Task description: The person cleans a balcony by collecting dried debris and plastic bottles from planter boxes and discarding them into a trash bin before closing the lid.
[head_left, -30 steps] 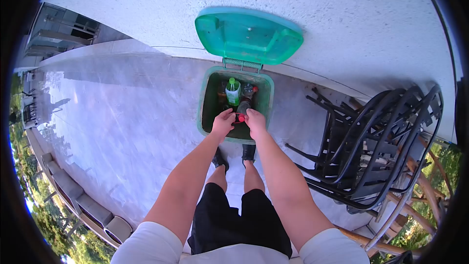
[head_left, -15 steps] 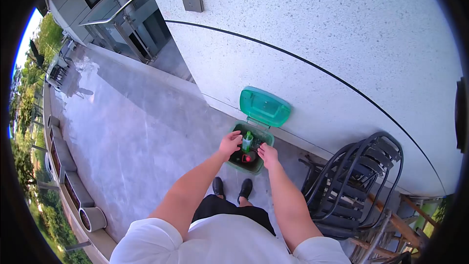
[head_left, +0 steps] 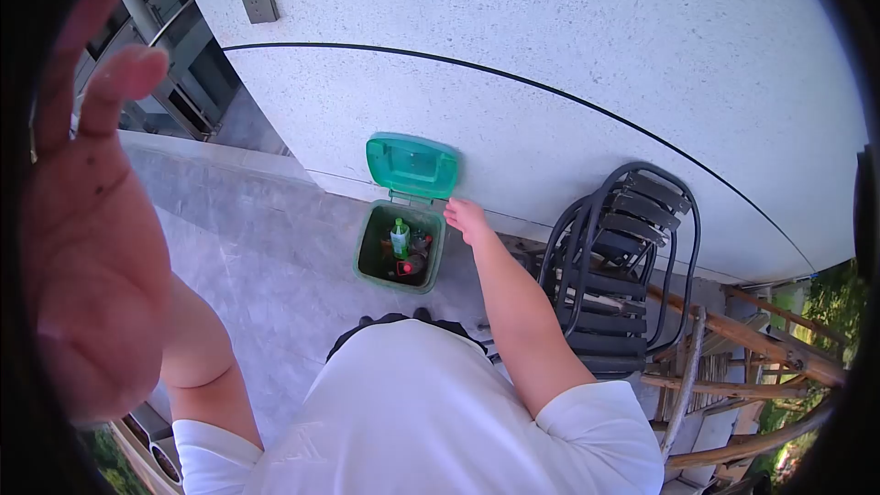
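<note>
My left hand (head_left: 96,247) is raised close to the camera at the far left, its fingers apart and nothing in it; part of it is cut off. My right hand (head_left: 467,219) hovers beside the right rim of a green trash bin (head_left: 365,273), near the hinge of its raised lid (head_left: 412,168). Its fingers look loosely stretched, holding nothing I can see. The translucent green lid leans back against the wall. Inside the bin a green bottle (head_left: 400,240) stands upright with a pale label. Next to it lies a clear bottle with a red cap (head_left: 408,268).
Stacked dark slatted chairs (head_left: 614,284) stand to the right against the white wall (head_left: 513,82). Wooden poles (head_left: 752,339) lie beyond them. The grey floor (head_left: 247,229) spreads to the left, and an outlet (head_left: 260,6) is on the wall.
My left hand has left the bin and come up close to the camera. My right hand has drawn away from the bin's inside toward the lid's hinge. The whole view has shifted.
</note>
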Motion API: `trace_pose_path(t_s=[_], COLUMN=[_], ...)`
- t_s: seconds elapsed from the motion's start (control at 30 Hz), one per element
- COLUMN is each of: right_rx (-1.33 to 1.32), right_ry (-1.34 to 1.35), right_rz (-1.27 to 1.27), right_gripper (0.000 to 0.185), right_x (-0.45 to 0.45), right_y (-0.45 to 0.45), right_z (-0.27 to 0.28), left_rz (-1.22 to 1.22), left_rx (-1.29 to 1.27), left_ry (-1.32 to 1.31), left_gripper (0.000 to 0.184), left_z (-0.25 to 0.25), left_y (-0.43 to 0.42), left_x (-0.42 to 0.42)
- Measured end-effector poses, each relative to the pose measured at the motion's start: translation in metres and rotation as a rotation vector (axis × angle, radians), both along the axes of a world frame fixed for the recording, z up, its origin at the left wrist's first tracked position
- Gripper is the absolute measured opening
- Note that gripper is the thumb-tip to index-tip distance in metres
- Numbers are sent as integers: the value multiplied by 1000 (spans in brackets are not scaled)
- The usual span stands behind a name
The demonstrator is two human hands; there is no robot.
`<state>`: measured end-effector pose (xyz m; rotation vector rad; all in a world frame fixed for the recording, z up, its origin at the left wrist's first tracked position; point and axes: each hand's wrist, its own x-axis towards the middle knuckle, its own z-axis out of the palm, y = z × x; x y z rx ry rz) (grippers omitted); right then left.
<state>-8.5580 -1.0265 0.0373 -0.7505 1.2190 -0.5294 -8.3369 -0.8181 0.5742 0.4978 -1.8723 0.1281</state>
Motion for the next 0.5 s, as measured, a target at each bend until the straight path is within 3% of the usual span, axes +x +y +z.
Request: trace_pose_path(t_s=[0.2, 0.5], right_rx=[11, 7], right_ry=[27, -5], right_rz=[-9, -11], right_gripper=[41, 39], right_x=[-2, 7], right_y=[-4, -6], right_z=[6, 2], left_rz=[100, 201], left_rx=[-120, -129], left_ry=[-242, -311], left_gripper=[47, 59], left_z=[28, 33], left_y=[15, 29], left_x=[-7, 3])
